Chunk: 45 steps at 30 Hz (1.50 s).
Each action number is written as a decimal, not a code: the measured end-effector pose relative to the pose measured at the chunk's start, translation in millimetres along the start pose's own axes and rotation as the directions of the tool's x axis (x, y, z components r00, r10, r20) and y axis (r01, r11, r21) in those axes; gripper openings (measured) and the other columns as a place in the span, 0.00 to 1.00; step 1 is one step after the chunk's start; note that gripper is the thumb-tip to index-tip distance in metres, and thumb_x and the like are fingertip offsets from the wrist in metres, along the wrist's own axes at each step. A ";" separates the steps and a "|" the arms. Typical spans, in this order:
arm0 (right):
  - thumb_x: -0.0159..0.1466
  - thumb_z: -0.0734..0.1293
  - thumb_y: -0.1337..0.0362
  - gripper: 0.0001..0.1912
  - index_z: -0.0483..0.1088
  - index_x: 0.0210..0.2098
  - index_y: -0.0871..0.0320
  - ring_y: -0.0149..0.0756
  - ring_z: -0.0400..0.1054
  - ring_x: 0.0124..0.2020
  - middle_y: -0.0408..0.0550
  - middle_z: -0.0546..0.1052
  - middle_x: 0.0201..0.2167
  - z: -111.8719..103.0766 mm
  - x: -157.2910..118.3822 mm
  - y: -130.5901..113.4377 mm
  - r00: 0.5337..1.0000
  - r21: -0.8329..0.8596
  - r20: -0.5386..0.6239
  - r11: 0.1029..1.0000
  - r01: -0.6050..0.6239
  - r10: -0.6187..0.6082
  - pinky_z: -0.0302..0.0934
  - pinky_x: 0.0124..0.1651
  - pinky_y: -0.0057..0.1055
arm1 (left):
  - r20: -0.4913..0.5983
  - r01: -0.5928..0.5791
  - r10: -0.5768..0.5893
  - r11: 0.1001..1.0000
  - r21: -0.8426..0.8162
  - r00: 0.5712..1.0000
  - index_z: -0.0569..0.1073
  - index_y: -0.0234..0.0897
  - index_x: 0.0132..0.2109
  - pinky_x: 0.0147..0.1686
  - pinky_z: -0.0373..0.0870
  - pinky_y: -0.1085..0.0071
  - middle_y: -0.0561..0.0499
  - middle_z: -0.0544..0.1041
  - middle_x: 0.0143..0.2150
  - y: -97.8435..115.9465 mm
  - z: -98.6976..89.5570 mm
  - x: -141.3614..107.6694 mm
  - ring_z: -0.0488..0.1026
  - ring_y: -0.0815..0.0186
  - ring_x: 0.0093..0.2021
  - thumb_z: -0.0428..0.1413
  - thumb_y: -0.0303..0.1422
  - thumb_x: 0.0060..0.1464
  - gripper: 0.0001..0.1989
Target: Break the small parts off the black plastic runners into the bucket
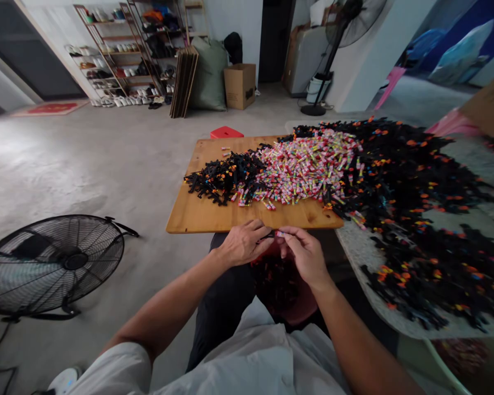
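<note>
Over the near edge of the wooden board [230,219], my left hand [243,244] is closed on a small black plastic piece [268,235], mostly covered by its fingers. My right hand [307,253] pinches a small pink-and-white tube [279,234] against that piece's right end; whether the two are joined I cannot tell. Ahead on the board lie a heap of similar pink-and-white tubes [308,164] and a smaller pile of black plastic pieces with orange bits [226,175]. Below my hands, a reddish tub [304,310] holds many dark pieces.
To the right, a grey stone-like tabletop [366,247] bears large heaps of black-and-orange pieces [411,175]. A floor fan [72,260] lies at the left. Behind the board are a red stool [226,132], a cardboard box [239,86] and shoe racks [119,55].
</note>
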State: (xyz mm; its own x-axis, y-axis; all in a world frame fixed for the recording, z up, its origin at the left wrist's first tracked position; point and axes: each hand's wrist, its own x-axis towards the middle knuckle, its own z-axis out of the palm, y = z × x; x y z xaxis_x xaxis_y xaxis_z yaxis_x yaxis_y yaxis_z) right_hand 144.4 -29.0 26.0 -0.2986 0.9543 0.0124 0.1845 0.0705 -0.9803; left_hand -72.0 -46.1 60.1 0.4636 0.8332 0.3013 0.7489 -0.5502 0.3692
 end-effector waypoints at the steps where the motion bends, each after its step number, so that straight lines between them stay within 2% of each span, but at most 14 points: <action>1: 0.69 0.64 0.43 0.23 0.74 0.52 0.52 0.37 0.72 0.27 0.45 0.80 0.30 -0.9 -0.8 -0.6 1.000 0.003 -0.025 1.000 0.007 -0.007 0.69 0.35 0.34 | -0.002 -0.007 0.007 1.000 0.004 1.000 0.75 0.39 0.54 0.43 0.72 0.68 0.45 0.76 0.46 -0.3 0.2 0.2 0.75 0.62 0.46 0.44 0.43 0.74 0.19; 4: 0.68 0.67 0.46 0.21 0.76 0.51 0.53 0.37 0.72 0.27 0.45 0.80 0.29 -2.3 -3.3 -3.3 0.994 0.018 -0.107 0.999 0.029 -0.027 0.69 0.35 0.34 | -0.006 -0.025 0.025 1.000 0.016 1.000 0.75 0.39 0.55 0.44 0.72 0.68 0.44 0.76 0.46 -1.4 1.0 0.4 0.75 0.61 0.46 0.45 0.43 0.73 0.19; 10: 0.70 0.66 0.47 0.20 0.77 0.52 0.52 0.38 0.74 0.29 0.44 0.79 0.27 -7.1 -6.4 -7.8 0.995 -0.090 -0.084 0.994 0.055 -0.062 0.70 0.38 0.35 | 0.022 -0.045 0.045 0.999 0.015 0.999 0.76 0.40 0.56 0.42 0.72 0.69 0.45 0.75 0.45 -2.9 -1.3 1.5 0.75 0.62 0.45 0.45 0.43 0.73 0.19; 17: 0.71 0.64 0.50 0.18 0.78 0.53 0.51 0.41 0.77 0.36 0.48 0.83 0.37 -12.7 -6.5 -10.8 0.991 -0.215 -0.060 0.971 0.107 -0.123 0.71 0.44 0.36 | 0.053 -0.050 0.047 0.997 0.054 0.997 0.77 0.43 0.56 0.37 0.71 0.71 0.46 0.75 0.43 -5.8 -2.5 2.6 0.74 0.63 0.43 0.45 0.45 0.73 0.20; 21: 0.72 0.64 0.52 0.17 0.78 0.52 0.51 0.42 0.77 0.36 0.48 0.83 0.36 -12.6 -6.2 -10.1 0.990 -0.246 -0.044 0.962 0.119 -0.134 0.71 0.44 0.36 | 0.075 -0.055 0.050 0.996 0.067 0.996 0.78 0.44 0.56 0.36 0.71 0.71 0.46 0.75 0.45 -6.2 -1.3 2.0 0.74 0.62 0.43 0.46 0.46 0.72 0.20; 25: 0.72 0.64 0.54 0.15 0.79 0.51 0.51 0.39 0.77 0.34 0.46 0.83 0.35 -16.9 -6.1 -11.6 0.986 -0.213 0.037 0.963 0.164 -0.160 0.71 0.44 0.35 | 0.089 -0.059 0.054 0.997 0.054 0.995 0.78 0.44 0.57 0.41 0.73 0.70 0.45 0.76 0.47 -6.1 -1.4 1.2 0.76 0.61 0.46 0.47 0.45 0.72 0.20; 31: 0.72 0.64 0.56 0.15 0.79 0.51 0.52 0.40 0.78 0.38 0.48 0.84 0.39 -23.7 -7.2 -17.0 0.969 -0.170 0.172 0.964 0.206 -0.177 0.70 0.53 0.38 | 0.116 -0.032 0.033 0.999 -0.016 0.993 0.78 0.46 0.57 0.47 0.75 0.69 0.46 0.78 0.48 -7.1 -1.8 0.8 0.77 0.61 0.48 0.49 0.45 0.70 0.18; 35: 0.70 0.66 0.54 0.15 0.81 0.48 0.54 0.40 0.79 0.38 0.49 0.84 0.39 -32.5 -8.2 -13.6 0.962 -0.130 0.265 0.986 0.104 -0.066 0.71 0.51 0.37 | 0.128 -0.022 0.035 0.995 -0.099 0.991 0.76 0.47 0.60 0.52 0.75 0.67 0.46 0.79 0.53 0.0 11.8 -7.6 0.78 0.60 0.52 0.50 0.44 0.70 0.18; 37: 0.68 0.68 0.54 0.15 0.81 0.47 0.55 0.41 0.79 0.38 0.48 0.84 0.39 -41.1 -4.6 -7.7 0.927 -0.155 0.373 0.988 0.018 0.041 0.71 0.48 0.36 | 0.135 -0.021 0.042 0.988 -0.153 0.990 0.75 0.46 0.62 0.54 0.75 0.66 0.46 0.79 0.56 -0.3 19.8 -13.6 0.78 0.59 0.55 0.52 0.45 0.69 0.20; 39: 0.66 0.69 0.55 0.14 0.82 0.46 0.54 0.42 0.79 0.41 0.48 0.85 0.42 -50.3 5.2 0.0 0.877 -0.252 0.466 0.968 0.009 0.113 0.71 0.48 0.35 | 0.122 -0.007 0.033 0.978 -0.209 0.992 0.74 0.45 0.63 0.55 0.74 0.65 0.45 0.79 0.58 -10.1 24.3 -17.9 0.77 0.58 0.57 0.55 0.47 0.67 0.22; 40: 0.66 0.69 0.56 0.14 0.82 0.45 0.54 0.43 0.79 0.43 0.48 0.85 0.44 -53.8 13.1 4.0 0.875 -0.319 0.468 0.947 0.038 0.122 0.70 0.50 0.35 | 0.100 0.020 0.004 0.972 -0.235 0.995 0.74 0.43 0.63 0.56 0.74 0.65 0.45 0.80 0.58 -19.5 24.4 -19.0 0.77 0.58 0.57 0.56 0.47 0.66 0.23; 42: 0.68 0.66 0.58 0.14 0.82 0.44 0.54 0.44 0.78 0.46 0.49 0.85 0.44 -55.4 35.1 11.1 0.923 -0.463 0.375 0.880 0.104 0.088 0.68 0.52 0.34 | 0.027 0.129 -0.126 0.958 -0.256 0.992 0.75 0.41 0.62 0.57 0.73 0.67 0.44 0.80 0.56 -46.4 21.1 -18.6 0.78 0.60 0.55 0.55 0.45 0.67 0.22; 43: 0.69 0.64 0.59 0.15 0.82 0.44 0.55 0.43 0.78 0.45 0.50 0.85 0.43 -52.6 48.8 14.0 0.952 -0.526 0.301 0.842 0.118 0.054 0.67 0.51 0.34 | -0.021 0.215 -0.227 0.946 -0.245 0.974 0.77 0.40 0.60 0.56 0.73 0.68 0.45 0.81 0.54 -62.6 18.0 -17.5 0.79 0.60 0.52 0.55 0.43 0.68 0.19; 45: 0.71 0.62 0.61 0.16 0.81 0.45 0.57 0.42 0.77 0.43 0.51 0.84 0.42 -39.0 78.6 17.9 0.988 -0.632 0.156 0.766 0.114 -0.017 0.66 0.49 0.33 | -0.094 0.400 -0.418 0.902 -0.163 0.903 0.79 0.39 0.57 0.55 0.74 0.67 0.45 0.81 0.52 -96.6 10.8 -14.8 0.79 0.60 0.49 0.55 0.38 0.67 0.16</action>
State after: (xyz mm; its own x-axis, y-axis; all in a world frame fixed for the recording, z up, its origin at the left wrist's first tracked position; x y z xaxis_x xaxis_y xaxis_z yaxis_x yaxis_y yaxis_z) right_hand 160.7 58.5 17.1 -0.4446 0.8957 -0.0016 0.6995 0.3461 -0.6253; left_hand -146.0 -4.7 10.4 0.0609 0.9777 0.2008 0.7840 -0.1714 0.5967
